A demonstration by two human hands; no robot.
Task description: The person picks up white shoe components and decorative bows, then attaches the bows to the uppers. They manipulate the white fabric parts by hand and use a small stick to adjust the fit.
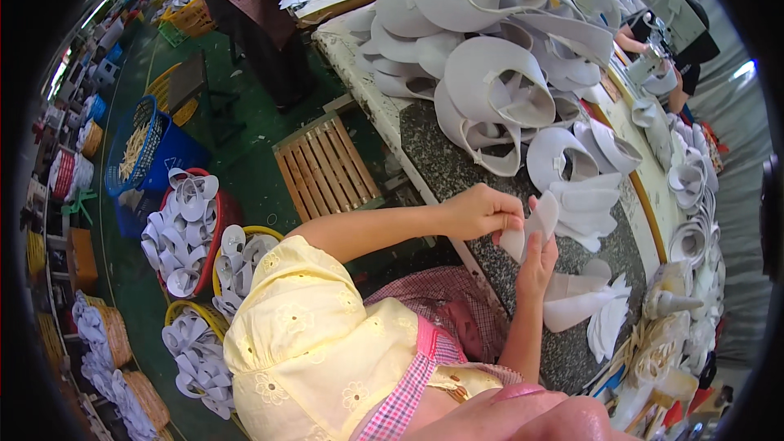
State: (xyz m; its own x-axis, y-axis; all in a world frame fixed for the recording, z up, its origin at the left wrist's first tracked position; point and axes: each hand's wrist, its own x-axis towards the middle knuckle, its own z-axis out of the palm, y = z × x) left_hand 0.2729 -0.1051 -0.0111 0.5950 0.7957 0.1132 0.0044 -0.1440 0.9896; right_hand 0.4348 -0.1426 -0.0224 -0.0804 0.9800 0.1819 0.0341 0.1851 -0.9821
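Both my hands are raised over the speckled dark worktop [510, 278], close together. A small, flat white piece with rounded ends [542, 214] is pinched between the thumb and fingers of my right hand [535, 257]. My left hand [483, 212] comes in from the left, its fingers closed at the edge of a white piece below the thumb. Whether this is the same piece, bent over, or a second one, I cannot tell. Just right of my hands lie stacked flat white pieces [584, 204]. Nearer me are a curved white piece [572, 302] and a fanned stack [607, 322].
A large heap of white visor-shaped pieces [498, 86] covers the table's far part. Left on the green floor stand a slatted wooden stand [327, 167], a red basket [224, 212] of white pieces and a blue bin [180, 147]. Another person [261, 33] stands beyond.
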